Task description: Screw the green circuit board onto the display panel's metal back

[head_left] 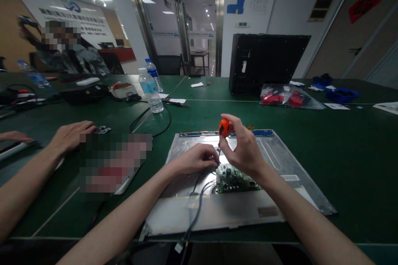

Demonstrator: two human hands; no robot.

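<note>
My right hand (244, 147) is closed around the orange and black handle of a screwdriver (223, 127). The screwdriver stands nearly upright, its shaft pointing down at the upper left corner of a green circuit board (231, 181). Beside the shaft's lower end, my left hand (199, 158) has its fingertips pinched together; what lies between them is hidden. The board rests on a silver metal display panel (180, 215) lying flat on the table, with a blue strip board (199, 134) along its far edge. Dark cables (199, 211) run from near the board over the panel's front edge.
Left of me, another person's hand (74, 134) touches a small metal piece (103, 129). Two water bottles (151, 93) stand beyond the panel. A black monitor casing (269, 64) and a plastic bag with red items (289, 97) are on the green table (351, 145), back right.
</note>
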